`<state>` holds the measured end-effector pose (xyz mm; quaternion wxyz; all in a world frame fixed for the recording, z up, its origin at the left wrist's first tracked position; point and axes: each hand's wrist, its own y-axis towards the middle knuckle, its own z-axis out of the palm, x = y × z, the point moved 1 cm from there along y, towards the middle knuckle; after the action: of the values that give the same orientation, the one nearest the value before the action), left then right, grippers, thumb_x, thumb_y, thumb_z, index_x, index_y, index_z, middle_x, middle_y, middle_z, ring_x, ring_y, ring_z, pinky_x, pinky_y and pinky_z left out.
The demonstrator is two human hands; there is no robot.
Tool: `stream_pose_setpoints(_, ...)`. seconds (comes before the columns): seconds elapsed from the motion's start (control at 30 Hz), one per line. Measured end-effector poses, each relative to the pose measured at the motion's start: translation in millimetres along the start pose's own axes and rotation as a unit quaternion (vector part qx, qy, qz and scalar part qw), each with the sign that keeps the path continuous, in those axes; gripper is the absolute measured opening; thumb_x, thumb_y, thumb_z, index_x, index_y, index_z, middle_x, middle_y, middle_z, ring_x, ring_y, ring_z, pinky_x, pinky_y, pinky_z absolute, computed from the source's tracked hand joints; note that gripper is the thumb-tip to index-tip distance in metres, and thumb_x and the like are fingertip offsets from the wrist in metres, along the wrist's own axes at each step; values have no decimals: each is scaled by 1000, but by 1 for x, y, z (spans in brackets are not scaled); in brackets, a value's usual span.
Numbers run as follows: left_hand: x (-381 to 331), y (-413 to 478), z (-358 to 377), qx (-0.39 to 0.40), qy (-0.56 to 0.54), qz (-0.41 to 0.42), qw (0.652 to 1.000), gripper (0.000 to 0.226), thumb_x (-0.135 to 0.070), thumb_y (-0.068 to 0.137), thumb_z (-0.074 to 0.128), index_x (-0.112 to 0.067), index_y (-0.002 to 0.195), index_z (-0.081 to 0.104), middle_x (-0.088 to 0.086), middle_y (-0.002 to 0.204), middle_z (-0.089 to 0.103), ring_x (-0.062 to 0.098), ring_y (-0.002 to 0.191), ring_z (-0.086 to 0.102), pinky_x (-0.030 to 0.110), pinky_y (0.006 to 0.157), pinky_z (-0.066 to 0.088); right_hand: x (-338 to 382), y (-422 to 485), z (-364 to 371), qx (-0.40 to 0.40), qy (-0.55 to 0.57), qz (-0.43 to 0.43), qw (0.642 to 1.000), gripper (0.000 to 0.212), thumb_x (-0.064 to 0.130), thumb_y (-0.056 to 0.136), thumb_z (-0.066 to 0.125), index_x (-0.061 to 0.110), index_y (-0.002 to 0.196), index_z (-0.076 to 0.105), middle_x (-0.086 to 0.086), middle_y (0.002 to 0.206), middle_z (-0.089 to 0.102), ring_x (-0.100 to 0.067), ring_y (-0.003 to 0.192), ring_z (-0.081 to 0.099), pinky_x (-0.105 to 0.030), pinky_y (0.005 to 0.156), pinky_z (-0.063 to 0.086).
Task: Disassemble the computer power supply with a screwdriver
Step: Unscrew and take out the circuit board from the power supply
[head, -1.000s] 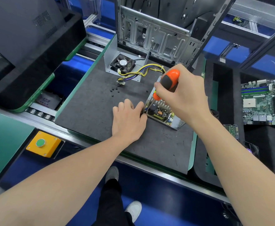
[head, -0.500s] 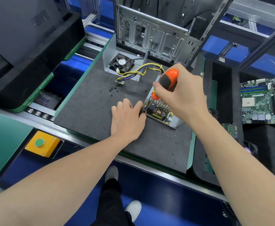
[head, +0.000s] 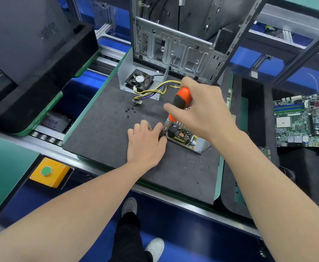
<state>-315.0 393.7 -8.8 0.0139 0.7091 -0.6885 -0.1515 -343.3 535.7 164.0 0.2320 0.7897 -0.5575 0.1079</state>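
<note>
Right hand [head: 202, 110] gripped an orange-and-black screwdriver [head: 181, 100] over the open silver power supply [head: 185, 137], left hand [head: 145, 143] pinching its corner.

The right hand [head: 202, 112] has shifted its fingers round the screwdriver [head: 182, 98] handle, tilting it leftward.
</note>
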Motion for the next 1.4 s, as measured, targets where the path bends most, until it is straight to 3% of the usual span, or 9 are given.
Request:
stream_pose_setpoints(0.13,-1,0,-1,1,0,1,1000,18,-49,94,34,-33,100,39,-1,90,35,22,79,30,40,71,31,11,6,-4,-33,-87,35,995,62,73,92,51,18,68,39,-2,60,44,-33,65,51,-37,56,38)
stream_pose_setpoints(0.33,0,1,-3,5,-4,3,1000,17,-50,94,38,-34,98,40,-2,91,36,22,79,30,40,72,32,13,22,-33,165,-70,-20,984,4,23,86,64,21,90,65,10,79,60,-21,84,61,-35,67,51)
stream_pose_setpoints(0.4,-1,0,-3,3,1,6,1000,18,-50,95,37,-33,99,41,-2,91,36,21,78,30,40,72,32,15,22,-38,200,-81,-46,975,13,15,80,62,20,89,68,9,83,62,-18,86,59,-38,75,55)
stream_pose_setpoints(0.57,-1,0,-4,0,1,4,1000,18,-50,95,35,-34,100,41,-2,91,37,21,78,31,40,71,34,18,21,-20,128,-206,-47,969,25,39,104,50,15,102,57,-5,91,57,-35,86,57,-40,72,49)
stream_pose_setpoints(0.8,-1,1,-2,-10,1,5,1000,17,-51,93,38,-34,98,40,-3,89,32,20,77,26,39,70,27,14,28,-32,206,-45,-60,976,27,13,82,64,24,104,54,1,99,56,-23,96,56,-45,81,53)
stream_pose_setpoints(0.93,0,2,0,-19,6,7,1000,17,-51,93,40,-34,95,40,-4,87,31,19,76,24,37,69,24,11,29,-24,147,-155,-29,976,31,49,100,56,18,98,50,-5,87,59,-34,86,58,-44,75,54)
stream_pose_setpoints(1.1,1,2,1,-22,4,5,1000,18,-52,92,40,-34,95,41,-4,86,31,19,75,25,37,68,26,9,35,-33,203,-28,-62,977,22,16,88,64,24,107,57,6,76,67,-7,72,57,-32,68,51)
stream_pose_setpoints(1.3,0,2,-1,-16,3,6,1000,18,-52,94,38,-34,96,40,-3,87,33,19,76,28,38,69,29,6,31,-24,146,-108,-34,983,26,45,98,59,19,102,57,1,81,64,-26,80,61,-40,70,54)
stream_pose_setpoints(1.4,0,2,-2,-15,2,5,1000,18,-52,94,38,-34,97,41,-4,87,33,19,76,27,38,69,27,9,34,-28,185,-44,-71,979,12,21,93,64,21,104,60,6,76,64,-11,77,59,-38,72,52)
